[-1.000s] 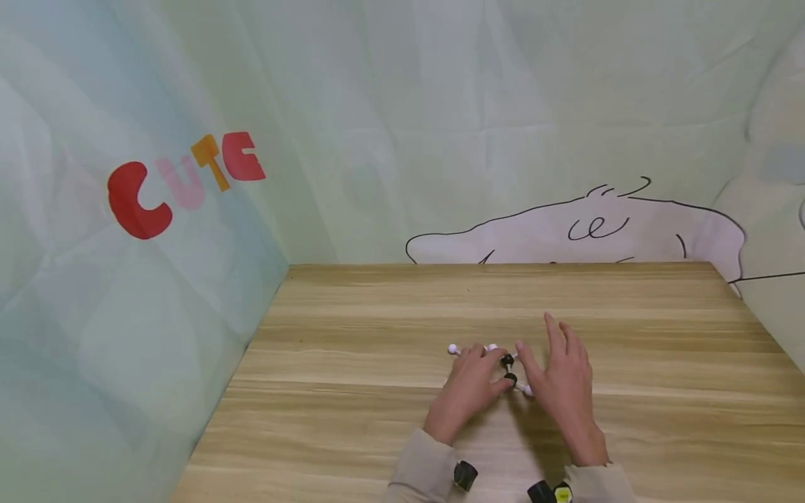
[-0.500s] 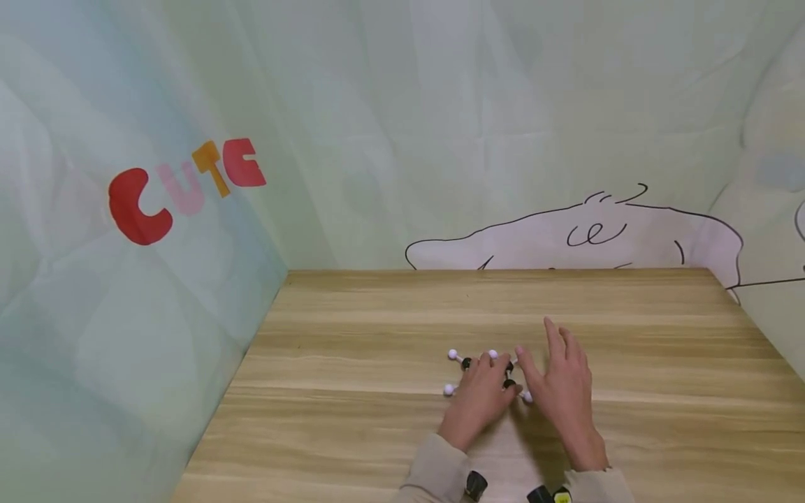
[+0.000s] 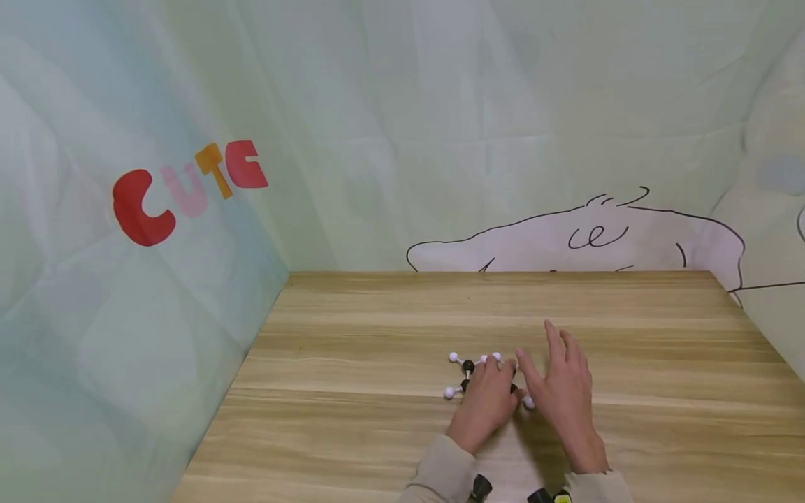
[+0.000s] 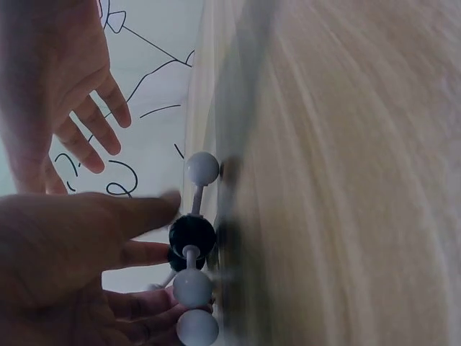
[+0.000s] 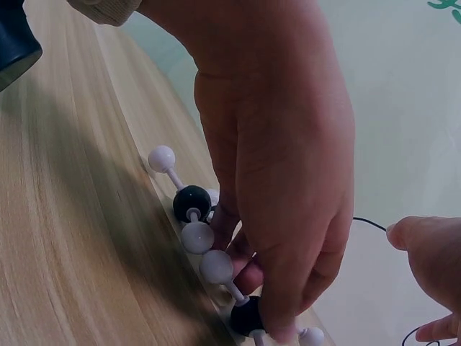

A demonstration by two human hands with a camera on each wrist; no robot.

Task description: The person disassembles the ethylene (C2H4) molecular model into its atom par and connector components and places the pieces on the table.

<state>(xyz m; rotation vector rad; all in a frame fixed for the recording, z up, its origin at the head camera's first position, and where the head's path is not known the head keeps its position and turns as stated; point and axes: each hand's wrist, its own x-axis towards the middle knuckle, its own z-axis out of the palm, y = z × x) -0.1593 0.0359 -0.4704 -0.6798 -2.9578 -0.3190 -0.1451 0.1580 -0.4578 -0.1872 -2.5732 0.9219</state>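
A ball-and-stick molecular model (image 3: 468, 365), with black and white balls on pale rods, lies on the table under my left hand (image 3: 483, 402). That hand grips its right part, thumb by a black ball (image 5: 248, 316) and the fingers curled on the far side. Palm and fingers hide the model's middle. White balls at its left end stay exposed. Close by on the right, my right hand (image 3: 562, 391) has its fingers extended and spread, holding nothing. Its thumb tip is near the model's right end; whether they touch I cannot tell.
The wood-grain table (image 3: 352, 335) surrounds the model. Behind it and on the left hangs a pale printed cloth (image 3: 377, 140) with colourful letters and a line drawing. A dark wrist-worn device (image 3: 481, 487) sits by the left sleeve.
My left hand has slid rightward across the model, uncovering the black and white balls at its left end. The right hand stays almost where it was. The head view has tilted slightly.
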